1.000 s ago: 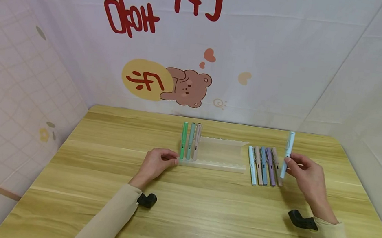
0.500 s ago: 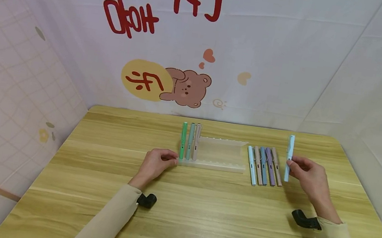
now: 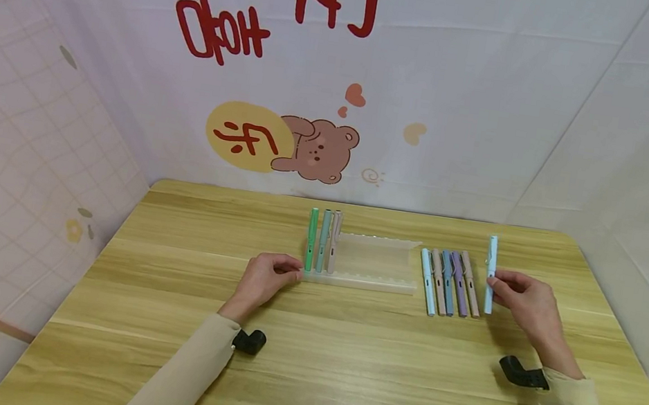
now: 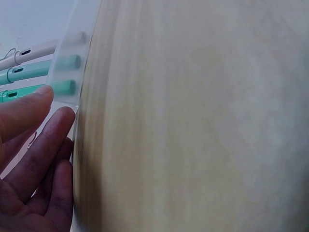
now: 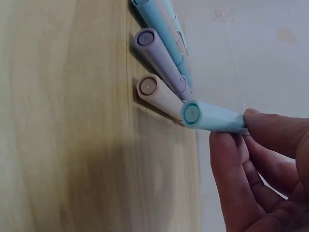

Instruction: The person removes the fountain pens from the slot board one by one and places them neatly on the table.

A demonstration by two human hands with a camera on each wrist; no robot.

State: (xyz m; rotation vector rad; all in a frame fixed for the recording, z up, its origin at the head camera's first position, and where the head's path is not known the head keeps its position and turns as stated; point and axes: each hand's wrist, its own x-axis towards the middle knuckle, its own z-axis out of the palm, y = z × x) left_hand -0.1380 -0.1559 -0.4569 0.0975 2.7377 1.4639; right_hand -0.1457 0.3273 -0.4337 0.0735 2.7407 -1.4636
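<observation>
In the head view my right hand (image 3: 525, 308) pinches a light blue pen (image 3: 493, 256) between thumb and fingers, upright and right of a row of pens. The right wrist view shows the end of this light blue pen (image 5: 217, 117) above the row. My left hand (image 3: 266, 281) holds the left end of a clear plastic pen rack (image 3: 372, 284) between thumb and fingertips. At the rack's left end sit a green pen (image 3: 311, 239), a teal pen (image 3: 323, 244) and a pale pinkish-grey pen (image 3: 333, 246).
Right of the rack lie several pens side by side: light blue (image 3: 428, 284), brownish (image 3: 439, 283), blue (image 3: 448, 284), purple (image 3: 459, 286) and another brownish one (image 3: 471, 286). The wooden table (image 3: 349, 374) meets a printed cloth backdrop (image 3: 470, 112) behind.
My right hand has moved slightly to the right and down with the light blue pen, away from the row. The left hand and the rack stay where they were.
</observation>
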